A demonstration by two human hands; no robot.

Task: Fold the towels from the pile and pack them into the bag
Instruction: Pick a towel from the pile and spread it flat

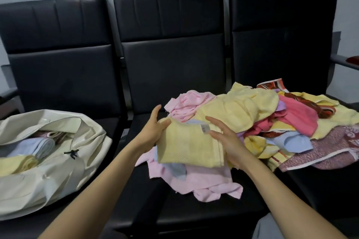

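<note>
Left hand [153,132], right hand [223,137] touch folded yellow towel [186,147].

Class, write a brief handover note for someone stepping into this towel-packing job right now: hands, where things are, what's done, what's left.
Left hand: straight fingers against the folded yellow towel's left edge.
Right hand: straight fingers across its right edge.
White bag: open on the left seat, holding packed towels, blue and yellow among them.
Pile: unfolded towels over the middle seat and right seat.
Done: a few towels packed; yellow towel folded.
Left: bag it, then fold and pack the pile.
</note>
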